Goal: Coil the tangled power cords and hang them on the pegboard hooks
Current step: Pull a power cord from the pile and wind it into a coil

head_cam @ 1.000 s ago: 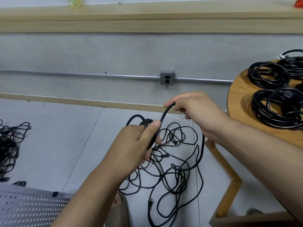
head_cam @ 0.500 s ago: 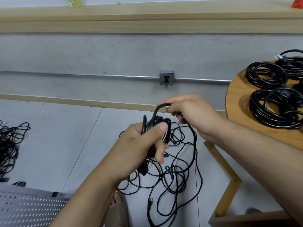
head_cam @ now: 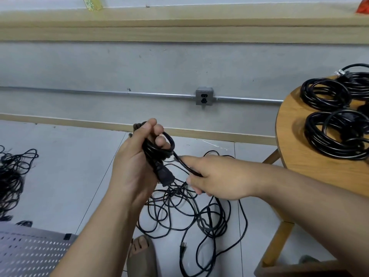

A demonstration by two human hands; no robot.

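1. A small bundle of loops of black power cord [head_cam: 159,151] is clenched in the left hand [head_cam: 133,162], held up in front of the grey wall. Its blocky black connector [head_cam: 166,177] hangs out below the palm.
2. A single strand running from that bundle is pinched by the right hand [head_cam: 217,178], just beside and slightly below the left.
3. The rest of the cord trails down into one loose black tangle on the pale tiled floor [head_cam: 207,222], below both hands. One pronged plug [head_cam: 182,249] lies at its near edge.
4. Three finished black coils are counted on the round wooden tabletop [head_cam: 295,152] at the right: one at the front [head_cam: 337,136], one behind it [head_cam: 325,94], and one cut off by the frame edge [head_cam: 361,82].
5. A small white tag [head_cam: 339,72] is seen on the farthest coil; its writing is too small to be read.
6. A second black tangle [head_cam: 12,176] lies on the floor at the far left, well apart from the first.
7. One perforated grey pegboard panel [head_cam: 30,254], apparently lying flat, is seen at the lower left.
8. One grey metal outlet box with two sockets [head_cam: 204,96] is mounted on the wall.
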